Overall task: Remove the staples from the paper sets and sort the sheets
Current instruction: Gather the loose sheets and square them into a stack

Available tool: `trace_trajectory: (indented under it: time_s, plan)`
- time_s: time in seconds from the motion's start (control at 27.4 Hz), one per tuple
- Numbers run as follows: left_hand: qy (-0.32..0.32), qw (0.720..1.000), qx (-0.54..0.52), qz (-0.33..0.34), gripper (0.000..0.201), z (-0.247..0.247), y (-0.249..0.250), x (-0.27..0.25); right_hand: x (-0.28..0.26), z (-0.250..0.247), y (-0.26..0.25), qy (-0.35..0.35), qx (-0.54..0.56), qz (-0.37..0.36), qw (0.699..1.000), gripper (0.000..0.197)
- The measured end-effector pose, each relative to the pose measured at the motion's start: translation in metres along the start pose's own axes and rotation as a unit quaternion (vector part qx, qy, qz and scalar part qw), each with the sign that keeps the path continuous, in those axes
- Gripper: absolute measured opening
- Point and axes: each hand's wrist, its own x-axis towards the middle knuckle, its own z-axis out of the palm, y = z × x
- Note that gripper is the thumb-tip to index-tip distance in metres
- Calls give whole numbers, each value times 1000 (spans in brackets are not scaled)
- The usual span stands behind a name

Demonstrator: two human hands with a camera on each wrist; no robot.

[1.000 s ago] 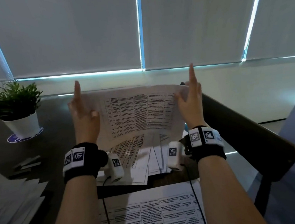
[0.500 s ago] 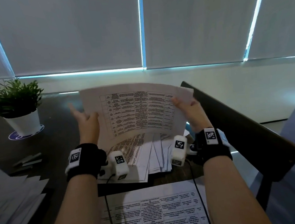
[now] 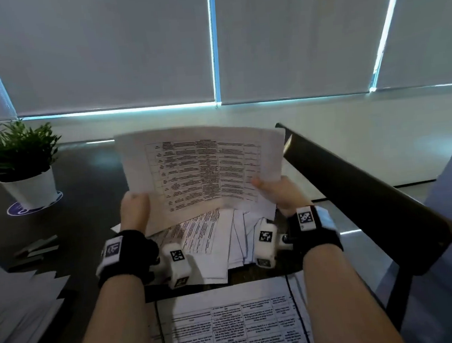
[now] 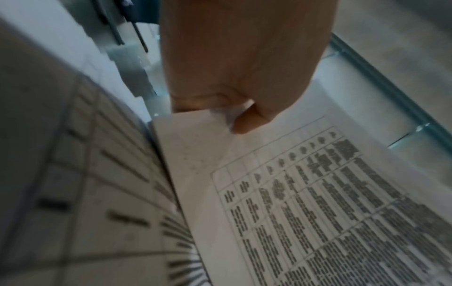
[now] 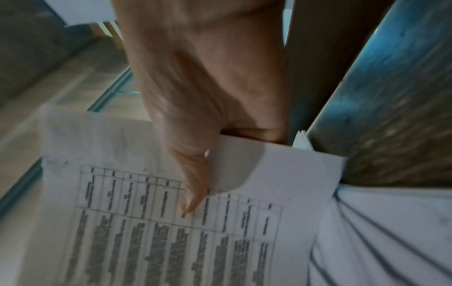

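I hold a paper set (image 3: 203,170) printed with a table upright above the dark table (image 3: 89,188). My left hand (image 3: 136,206) pinches its lower left edge, thumb on the front. My right hand (image 3: 276,191) pinches its lower right edge. The left wrist view shows the left thumb (image 4: 252,120) pressed on the paper set (image 4: 293,203) near its corner. In the right wrist view the right thumb (image 5: 193,185) lies across the printed paper set (image 5: 146,222), with the fingers behind it. No staple is visible.
Loose printed sheets (image 3: 212,241) lie fanned under the held set. Another printed page (image 3: 233,326) lies nearest me. A stack of paper (image 3: 16,312) is at the left, small dark tools (image 3: 35,249) beyond it, a potted plant (image 3: 19,167) at far left. A chair back (image 3: 371,186) stands to the right.
Both hands slid from the set's upper sides, index fingers pointing up, down to its lower corners, and now pinch it. The set stands more upright and nearer me.
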Motion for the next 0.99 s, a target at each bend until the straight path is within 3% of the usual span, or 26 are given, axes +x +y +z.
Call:
trace_trajectory:
  time_s: [0.11,0.22,0.29,0.37,0.48,0.55,0.73,0.99]
  plan:
    - [14,999,-1,43,22,-1,12,-2,0,1,-14,23,76,-31,996,38]
    - [55,988,28,141,8,-7,49,-10,-5,-2,-46,81,121,-74,987,11]
    - [82,983,39,161,14,-13,74,-22,-13,-8,-60,102,124,-108,981,12]
    - [95,980,54,166,18,-19,90,-23,-20,-18,-68,116,117,-126,978,27]
    - [30,974,155,165,23,-33,105,-30,-34,-33,-68,146,75,-101,981,46]
    - [-8,961,222,166,21,-45,109,-52,-51,-40,-68,162,27,-62,984,39]
    - [-64,937,336,74,23,-87,82,-123,-117,-53,-52,56,-73,62,994,31]
    - [-77,900,428,22,28,-125,41,-220,-211,-66,-32,-49,-238,124,962,37]
